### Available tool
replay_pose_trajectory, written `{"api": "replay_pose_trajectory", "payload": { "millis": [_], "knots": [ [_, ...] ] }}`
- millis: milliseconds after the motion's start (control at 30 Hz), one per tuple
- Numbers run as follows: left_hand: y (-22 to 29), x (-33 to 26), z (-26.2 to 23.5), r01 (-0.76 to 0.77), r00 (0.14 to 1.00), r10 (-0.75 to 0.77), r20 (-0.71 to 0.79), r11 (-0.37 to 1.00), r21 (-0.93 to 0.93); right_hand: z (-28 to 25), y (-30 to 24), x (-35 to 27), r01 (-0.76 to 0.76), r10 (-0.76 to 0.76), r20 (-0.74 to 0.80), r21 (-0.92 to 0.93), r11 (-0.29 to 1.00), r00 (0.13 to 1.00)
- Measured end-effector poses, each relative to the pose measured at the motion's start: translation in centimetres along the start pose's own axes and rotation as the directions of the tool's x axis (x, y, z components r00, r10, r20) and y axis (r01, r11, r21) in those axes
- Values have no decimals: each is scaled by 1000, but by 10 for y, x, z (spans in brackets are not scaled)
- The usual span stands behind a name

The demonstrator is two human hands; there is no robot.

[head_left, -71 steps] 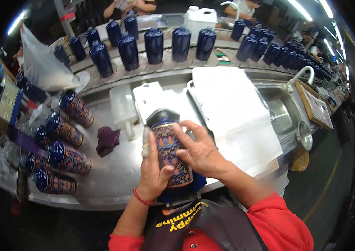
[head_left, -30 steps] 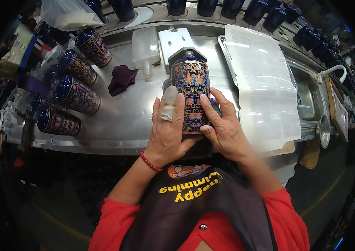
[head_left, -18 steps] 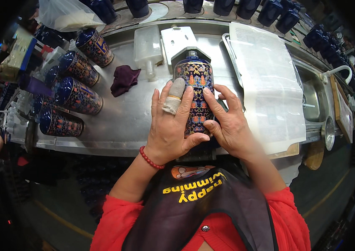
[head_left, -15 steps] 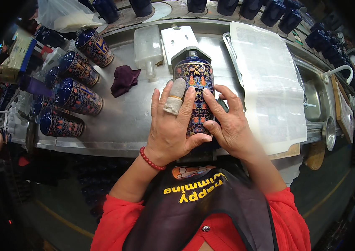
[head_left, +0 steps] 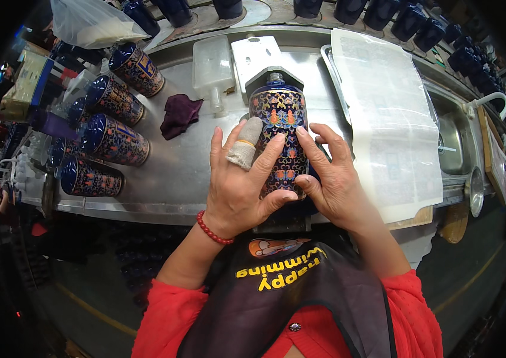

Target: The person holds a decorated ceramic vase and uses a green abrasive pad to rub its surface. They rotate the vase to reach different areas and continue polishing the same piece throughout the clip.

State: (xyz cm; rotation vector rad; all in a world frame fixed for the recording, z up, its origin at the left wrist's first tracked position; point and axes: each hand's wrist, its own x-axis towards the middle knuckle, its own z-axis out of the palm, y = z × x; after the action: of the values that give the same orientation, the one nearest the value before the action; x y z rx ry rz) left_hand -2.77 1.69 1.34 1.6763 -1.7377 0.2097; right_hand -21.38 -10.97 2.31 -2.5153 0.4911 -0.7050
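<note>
A dark blue bottle (head_left: 278, 112) with a colourful floral pattern lies on its back in a metal holder (head_left: 263, 79), its neck pointing away from me. My left hand (head_left: 238, 179) lies along the bottle's left side, fingers spread, with index finger and thumb touching the pattern. A grey cloth finger cover (head_left: 245, 143) sits on one of its fingers, and a red bead bracelet circles the wrist. On the bottle's right edge rest the index finger and thumb of my right hand (head_left: 335, 185), its other fingers apart.
Several patterned blue bottles (head_left: 114, 140) stand at the left, near a crumpled purple cloth (head_left: 180, 115). Behind the holder lies a translucent plastic container (head_left: 211, 62). Film-covered white sheets (head_left: 389, 119) lie right, before a sink (head_left: 454, 134). Plain blue bottles (head_left: 381, 17) line a conveyor at the back.
Both hands have stayed on the bottle; my left index finger has slid slightly toward me and away from the right index finger's level. The bottles on the back conveyor have moved right.
</note>
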Motion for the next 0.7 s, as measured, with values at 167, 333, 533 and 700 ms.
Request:
{"api": "replay_pose_trajectory", "payload": {
  "millis": [167, 333, 533, 700],
  "knots": [
    [3, 3, 1, -3, 1000, 3, 10, 1000, 4, 0, 1, 0, -5, 5, 9, 11, 1000, 1000],
    [10, 8, 0, 6, 999, -9, 30, 995, 104, -1, 2, 0, -10, 10, 5, 34, 999, 1000],
    [15, 11, 2, 8, 1000, -11, 22, 990, 140, -2, 2, -1, -25, 24, 21, 49, 999, 999],
    [16, 9, 5, 21, 1000, -22, 6, 995, 101, -2, 2, 1, -16, 15, 18, 63, 998, 1000]
  ]
}}
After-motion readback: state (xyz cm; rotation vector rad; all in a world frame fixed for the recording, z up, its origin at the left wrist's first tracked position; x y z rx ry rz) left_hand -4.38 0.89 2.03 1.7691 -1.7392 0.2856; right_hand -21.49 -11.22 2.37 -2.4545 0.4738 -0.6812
